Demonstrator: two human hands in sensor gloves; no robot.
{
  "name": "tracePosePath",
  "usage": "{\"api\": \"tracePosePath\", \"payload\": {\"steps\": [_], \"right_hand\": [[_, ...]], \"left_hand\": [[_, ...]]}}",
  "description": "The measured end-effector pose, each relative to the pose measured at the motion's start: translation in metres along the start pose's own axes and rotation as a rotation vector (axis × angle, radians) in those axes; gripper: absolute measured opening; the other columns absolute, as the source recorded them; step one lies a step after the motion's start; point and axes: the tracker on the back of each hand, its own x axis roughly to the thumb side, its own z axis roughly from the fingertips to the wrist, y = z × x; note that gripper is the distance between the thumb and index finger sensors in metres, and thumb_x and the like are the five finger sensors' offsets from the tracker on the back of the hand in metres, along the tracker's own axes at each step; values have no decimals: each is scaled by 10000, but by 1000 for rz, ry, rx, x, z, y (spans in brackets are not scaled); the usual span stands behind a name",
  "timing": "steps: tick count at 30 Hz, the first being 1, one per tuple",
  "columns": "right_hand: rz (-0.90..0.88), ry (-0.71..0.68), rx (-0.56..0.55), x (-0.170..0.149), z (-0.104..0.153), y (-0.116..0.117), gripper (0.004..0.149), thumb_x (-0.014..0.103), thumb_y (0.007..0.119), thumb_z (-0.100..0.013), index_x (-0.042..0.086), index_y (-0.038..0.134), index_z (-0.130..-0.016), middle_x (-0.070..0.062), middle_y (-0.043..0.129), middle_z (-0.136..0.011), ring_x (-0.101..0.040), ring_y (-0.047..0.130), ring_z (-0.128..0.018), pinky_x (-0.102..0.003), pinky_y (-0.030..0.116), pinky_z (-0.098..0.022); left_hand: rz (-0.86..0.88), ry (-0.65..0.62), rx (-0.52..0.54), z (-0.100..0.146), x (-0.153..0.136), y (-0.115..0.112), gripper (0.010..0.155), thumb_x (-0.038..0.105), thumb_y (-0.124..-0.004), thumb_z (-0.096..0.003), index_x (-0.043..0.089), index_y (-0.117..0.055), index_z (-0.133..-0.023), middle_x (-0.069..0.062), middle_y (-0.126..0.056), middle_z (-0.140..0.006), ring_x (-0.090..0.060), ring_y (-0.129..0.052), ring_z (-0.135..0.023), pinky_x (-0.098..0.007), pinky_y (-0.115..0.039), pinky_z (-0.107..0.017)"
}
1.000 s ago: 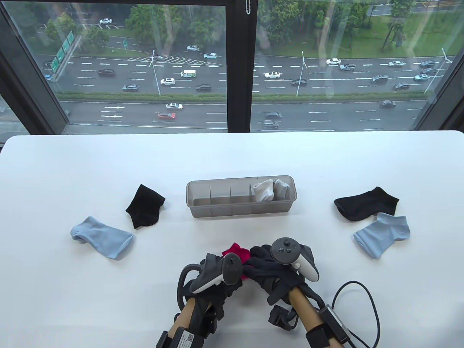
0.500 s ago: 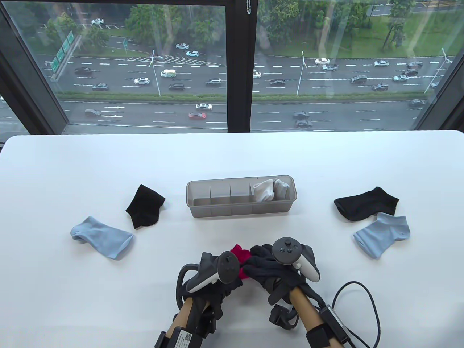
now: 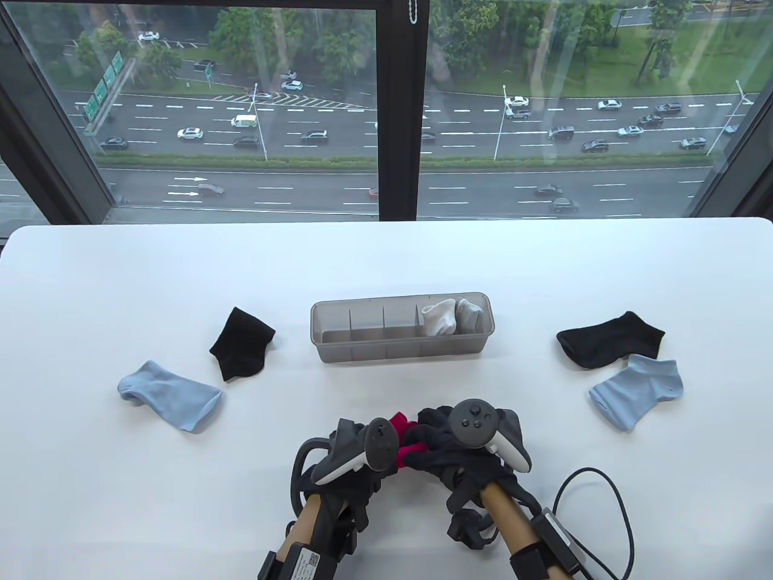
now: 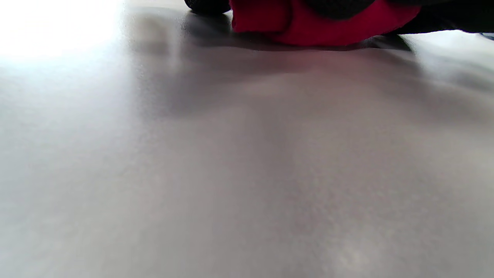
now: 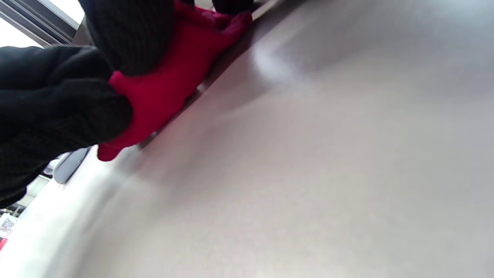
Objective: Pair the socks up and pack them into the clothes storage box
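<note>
Both hands, left (image 3: 353,462) and right (image 3: 450,450), clamp one red sock bundle (image 3: 403,436); two black socks (image 3: 241,342) (image 3: 610,339), two blue socks (image 3: 171,396) (image 3: 639,390), and one box (image 3: 362,350) lie on the table.

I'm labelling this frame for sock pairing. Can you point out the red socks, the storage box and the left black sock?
red socks (image 5: 170,83): right wrist view, middle of the red fabric.
storage box (image 3: 386,349): table view, near wall.
left black sock (image 3: 241,343): table view, middle of the sock.
</note>
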Motion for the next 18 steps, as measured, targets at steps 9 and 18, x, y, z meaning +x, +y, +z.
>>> {"api": "tracePosePath", "payload": {"steps": [9,18], "right_hand": [[74,21,-16,3,-1,1,372,375,651,-593,208,729,-916,-103,321,-1201,-372,118,-1097,-550,144,-818],[217,11,-7,5,2,-1,537,417,815,-508,347,627,-1006,-133,290,-1225,-407,133,-1103,-628,181,-802]], "left_hand": [[139,35,13,-2,-17,2,475,459,-599,-543,332,-668,-995,-91,-406,-1220,-389,-371,-1145,-608,-387,-842],[100,78,77,-3,-16,3,429,433,-583,-552,296,-754,-921,-52,-517,-1190,-384,-436,-1137,-607,-413,-838]]}}
